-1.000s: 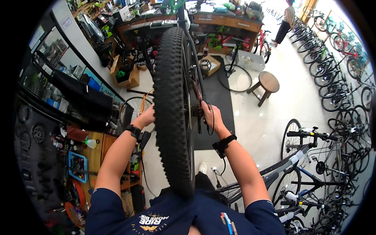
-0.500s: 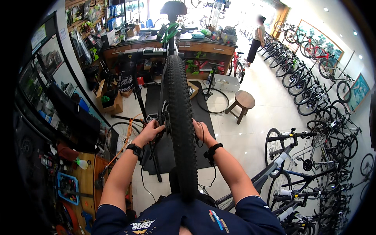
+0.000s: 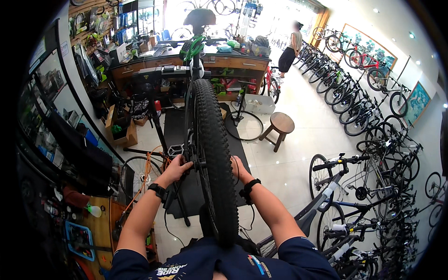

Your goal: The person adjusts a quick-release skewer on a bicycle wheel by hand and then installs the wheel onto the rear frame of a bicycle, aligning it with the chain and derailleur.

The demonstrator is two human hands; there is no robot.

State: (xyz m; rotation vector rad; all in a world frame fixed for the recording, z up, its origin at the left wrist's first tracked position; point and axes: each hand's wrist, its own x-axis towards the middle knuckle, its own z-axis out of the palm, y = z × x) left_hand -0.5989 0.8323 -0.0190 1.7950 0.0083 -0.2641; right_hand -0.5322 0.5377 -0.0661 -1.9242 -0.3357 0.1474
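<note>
A bicycle wheel with a black knobby tire (image 3: 211, 135) stands upright before me, its lower end close to my shirt. The bicycle is held up on a repair stand (image 3: 157, 122), with its saddle (image 3: 199, 17) at the far end. My left hand (image 3: 176, 170) is closed at the left side of the hub, thumb and fingers pressed together; what they grip is too small to make out. A pedal (image 3: 176, 149) shows just beyond that hand. On the tire's right side is my right hand (image 3: 239, 171), its fingertips hidden behind the tire. A thin dark cable loops beside it.
A wooden stool (image 3: 282, 122) and a loose wheel rim (image 3: 244, 126) are ahead right. Several parked bicycles (image 3: 345, 100) line the right. A workbench (image 3: 100, 224) with a blue tray (image 3: 79, 239) is at left. A counter (image 3: 233, 60) spans the back; a person (image 3: 290, 49) stands beyond it.
The wheel and both hands sit slightly lower in view, and more of the spokes and hub shows left of the tire. The whole view has shifted a little.
</note>
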